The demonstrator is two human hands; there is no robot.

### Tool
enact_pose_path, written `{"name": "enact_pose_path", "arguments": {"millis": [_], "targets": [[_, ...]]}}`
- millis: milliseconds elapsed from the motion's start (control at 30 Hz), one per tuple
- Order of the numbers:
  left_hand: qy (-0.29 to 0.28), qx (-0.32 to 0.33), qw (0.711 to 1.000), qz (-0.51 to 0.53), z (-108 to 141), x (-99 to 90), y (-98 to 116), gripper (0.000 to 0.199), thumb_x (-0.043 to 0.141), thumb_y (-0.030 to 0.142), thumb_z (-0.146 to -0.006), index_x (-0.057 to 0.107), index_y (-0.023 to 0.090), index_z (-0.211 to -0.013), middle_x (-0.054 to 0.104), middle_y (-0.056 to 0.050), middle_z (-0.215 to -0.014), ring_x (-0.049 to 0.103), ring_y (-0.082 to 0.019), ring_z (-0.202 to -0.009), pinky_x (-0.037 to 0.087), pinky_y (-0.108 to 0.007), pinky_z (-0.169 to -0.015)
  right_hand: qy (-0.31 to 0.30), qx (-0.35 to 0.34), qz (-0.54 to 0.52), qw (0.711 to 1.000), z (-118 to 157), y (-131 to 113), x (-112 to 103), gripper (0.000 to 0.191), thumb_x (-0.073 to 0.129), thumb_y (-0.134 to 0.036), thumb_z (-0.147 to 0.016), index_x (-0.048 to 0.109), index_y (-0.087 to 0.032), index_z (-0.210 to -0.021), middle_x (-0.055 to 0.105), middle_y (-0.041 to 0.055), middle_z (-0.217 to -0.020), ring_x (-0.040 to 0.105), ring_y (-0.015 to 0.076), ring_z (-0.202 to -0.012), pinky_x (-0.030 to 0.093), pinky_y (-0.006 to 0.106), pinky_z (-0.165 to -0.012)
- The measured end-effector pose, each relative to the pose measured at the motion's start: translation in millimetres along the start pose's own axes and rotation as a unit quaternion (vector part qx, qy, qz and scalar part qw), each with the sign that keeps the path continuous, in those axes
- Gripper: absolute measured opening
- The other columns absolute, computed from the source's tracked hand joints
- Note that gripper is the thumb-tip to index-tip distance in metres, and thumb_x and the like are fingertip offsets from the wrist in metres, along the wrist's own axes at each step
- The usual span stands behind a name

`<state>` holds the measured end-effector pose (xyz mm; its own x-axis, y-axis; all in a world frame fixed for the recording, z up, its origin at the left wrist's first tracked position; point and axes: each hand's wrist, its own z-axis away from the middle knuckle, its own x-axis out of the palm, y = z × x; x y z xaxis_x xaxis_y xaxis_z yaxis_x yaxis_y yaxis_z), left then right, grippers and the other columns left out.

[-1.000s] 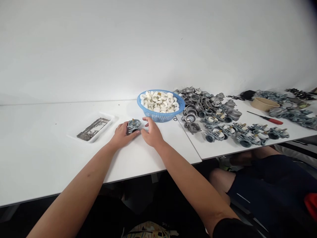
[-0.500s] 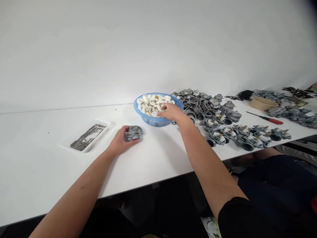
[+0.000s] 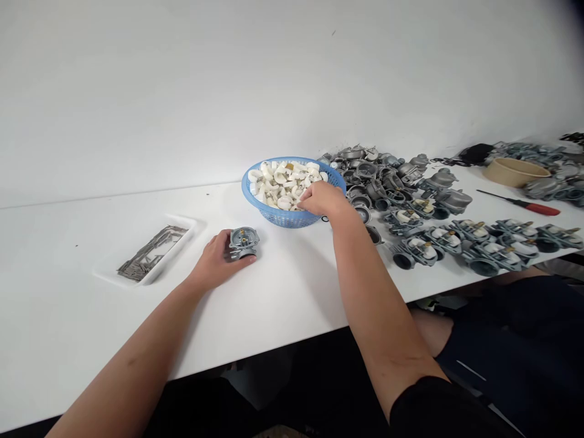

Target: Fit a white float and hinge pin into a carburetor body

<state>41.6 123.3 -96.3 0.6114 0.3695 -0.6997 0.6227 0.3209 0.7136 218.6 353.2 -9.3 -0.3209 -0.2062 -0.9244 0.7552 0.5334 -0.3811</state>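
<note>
Dull grey metal carburetor body [image 3: 244, 241] — glossy white plastic pieces [image 3: 283, 182] (smooth), blue plastic basket [image 3: 292, 219].

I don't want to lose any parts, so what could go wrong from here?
The right hand, fingers among heaped white pieces, might knock some out of the blue basket. The left hand holds a metal housing near the open tray; a sweep might spill its thin pieces.

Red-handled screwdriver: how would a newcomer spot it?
On the white table, right of the blue plastic basket, find the round tan container. Just in front lies the slim screwdriver, its bright red handle standing out from the grey metal parts around it.
</note>
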Motion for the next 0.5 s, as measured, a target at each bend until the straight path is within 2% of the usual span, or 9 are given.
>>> {"name": "enact_pose_path", "arguments": {"millis": [67,133,200,267,367,500], "targets": [[-0.003,0.0,1.0,0.012,-0.3,0.5,-1.1,0.069,0.076,0.064,-0.068,0.053,0.026,-0.12,0.066,-0.009,-0.119,0.064,-0.032,-0.108,0.053,-0.042,-0.087,0.032,-0.016,-0.032,0.999,1.2,3.2,3.5,0.008,0.074,-0.027,-0.077,0.072,-0.02,-0.073,0.069,0.0063,-0.079,0.065,0.0257,-0.083,0.048,0.045,-0.09],[-0.004,0.004,1.0,0.024,0.3,1.0,-1.9,0.07,0.076,0.064,-0.068,0.053,0.025,-0.121,0.066,-0.009,-0.12,0.065,-0.031,-0.107,0.053,-0.042,-0.088,0.104,-0.057,-0.065,0.991,4.4,5.9,6.9,0.011,0.072,-0.03,-0.081,0.073,-0.02,-0.082,0.07,0.0082,-0.096,0.063,0.0282,-0.098,0.048,0.045,-0.092],[-0.007,0.008,0.999,0.034,1.5,0.7,-1.8,0.071,0.076,0.065,-0.068,0.053,0.025,-0.122,0.066,-0.009,-0.12,0.065,-0.03,-0.105,0.054,-0.041,-0.088,0.184,-0.139,-0.095,0.968,9.7,5.1,9.7,0.012,0.068,-0.029,-0.085,0.072,-0.02,-0.091,0.068,0.0083,-0.11,0.058,0.029,-0.111,0.044,0.046,-0.099],[-0.014,0.012,0.999,0.047,2.8,-0.7,-1.0,0.07,0.076,0.064,-0.069,0.054,0.025,-0.123,0.066,-0.008,-0.121,0.066,-0.029,-0.103,0.055,-0.04,-0.087,0.214,-0.251,-0.134,0.935,17.3,-1.5,12.4,0.013,0.066,-0.03,-0.088,0.071,-0.021,-0.096,0.066,0.0064,-0.117,0.055,0.0269,-0.119,0.04,0.045,-0.106],[-0.035,0.024,0.997,0.066,4.1,-4.8,-0.2,0.069,0.078,0.06,-0.068,0.056,0.027,-0.124,0.067,-0.006,-0.119,0.066,-0.028,-0.103,0.055,-0.04,-0.089,0.137,-0.386,-0.183,0.894,33.1,-20.9,18.2,0.013,0.065,-0.034,-0.09,0.07,-0.024,-0.094,0.067,0.0021,-0.12,0.056,0.0228,-0.121,0.039,0.04,-0.109],[-0.067,0.049,0.994,0.067,4.3,-12.6,-0.4,0.067,0.08,0.055,-0.067,0.058,0.024,-0.122,0.066,-0.008,-0.118,0.065,-0.029,-0.103,0.055,-0.043,-0.089,0.015,-0.463,-0.212,0.861,53.0,-45.5,28.0,0.009,0.063,-0.028,-0.091,0.071,-0.027,-0.095,0.072,-0.0022,-0.111,0.063,0.0199,-0.112,0.042,0.037,-0.104]]}}
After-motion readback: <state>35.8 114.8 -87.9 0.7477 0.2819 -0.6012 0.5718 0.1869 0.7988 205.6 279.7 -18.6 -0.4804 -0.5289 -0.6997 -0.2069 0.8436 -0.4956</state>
